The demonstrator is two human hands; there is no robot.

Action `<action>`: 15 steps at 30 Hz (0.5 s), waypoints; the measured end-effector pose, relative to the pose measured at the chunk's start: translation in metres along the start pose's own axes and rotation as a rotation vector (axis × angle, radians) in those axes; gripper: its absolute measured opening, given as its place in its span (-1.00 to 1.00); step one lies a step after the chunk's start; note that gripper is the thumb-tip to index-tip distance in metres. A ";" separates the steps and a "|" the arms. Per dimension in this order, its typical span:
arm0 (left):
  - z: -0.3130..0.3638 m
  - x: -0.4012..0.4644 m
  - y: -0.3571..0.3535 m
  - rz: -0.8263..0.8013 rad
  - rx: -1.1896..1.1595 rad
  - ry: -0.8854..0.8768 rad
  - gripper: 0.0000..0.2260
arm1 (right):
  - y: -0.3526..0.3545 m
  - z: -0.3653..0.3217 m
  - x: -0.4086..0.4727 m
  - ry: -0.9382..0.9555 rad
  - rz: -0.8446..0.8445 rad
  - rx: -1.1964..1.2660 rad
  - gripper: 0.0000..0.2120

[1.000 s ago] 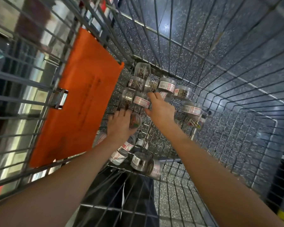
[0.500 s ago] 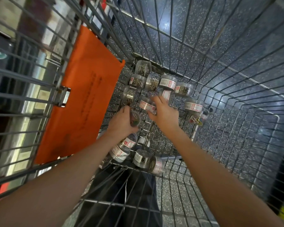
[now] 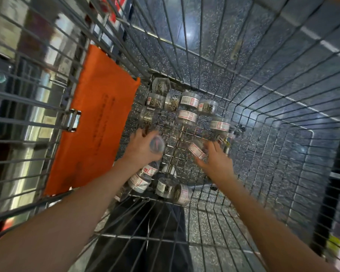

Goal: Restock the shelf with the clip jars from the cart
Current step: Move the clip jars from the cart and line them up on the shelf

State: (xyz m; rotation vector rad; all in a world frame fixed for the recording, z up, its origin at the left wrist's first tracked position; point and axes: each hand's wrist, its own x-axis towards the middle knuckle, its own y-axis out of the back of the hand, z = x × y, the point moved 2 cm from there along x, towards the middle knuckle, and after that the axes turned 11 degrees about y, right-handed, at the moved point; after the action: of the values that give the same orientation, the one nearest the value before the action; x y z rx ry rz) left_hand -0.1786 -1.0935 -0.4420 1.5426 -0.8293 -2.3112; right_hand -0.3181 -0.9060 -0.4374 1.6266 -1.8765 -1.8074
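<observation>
I look down into a wire cart (image 3: 263, 107) whose floor holds several clear clip jars with white and red labels. My left hand (image 3: 140, 149) grips one jar (image 3: 157, 143), its round end facing me. My right hand (image 3: 216, 161) holds another jar (image 3: 197, 150) by its labelled side, lifted off the cart floor. A far cluster of jars (image 3: 188, 102) lies beyond both hands. More jars (image 3: 165, 186) lie near the cart's near edge, under my wrists.
An orange flap (image 3: 94, 122) hangs on the cart's left wall beside a metal latch (image 3: 72, 119). Wire walls rise on all sides. Speckled dark floor shows through the mesh. Blurred shelving stands at the left.
My right hand has taken a labelled jar from the far cluster and drawn it back toward me and to the right. My left hand has pulled back slightly with its jar.
</observation>
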 end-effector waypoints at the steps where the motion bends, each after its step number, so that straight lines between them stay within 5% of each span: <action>1: 0.000 0.000 -0.001 0.003 0.006 0.001 -0.30 | -0.002 0.002 -0.003 -0.004 -0.001 0.007 -0.50; 11: 0.005 0.001 0.007 0.098 0.464 -0.134 -0.38 | -0.009 0.005 0.001 -0.083 -0.050 0.303 -0.40; 15: 0.010 0.003 0.004 0.049 0.375 -0.120 -0.42 | -0.014 0.008 0.003 -0.039 -0.035 0.381 -0.38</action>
State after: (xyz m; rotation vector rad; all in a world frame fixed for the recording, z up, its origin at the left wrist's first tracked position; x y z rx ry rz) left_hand -0.1893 -1.0948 -0.4390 1.5058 -1.3808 -2.3272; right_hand -0.3164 -0.8997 -0.4520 1.7500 -2.3382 -1.5737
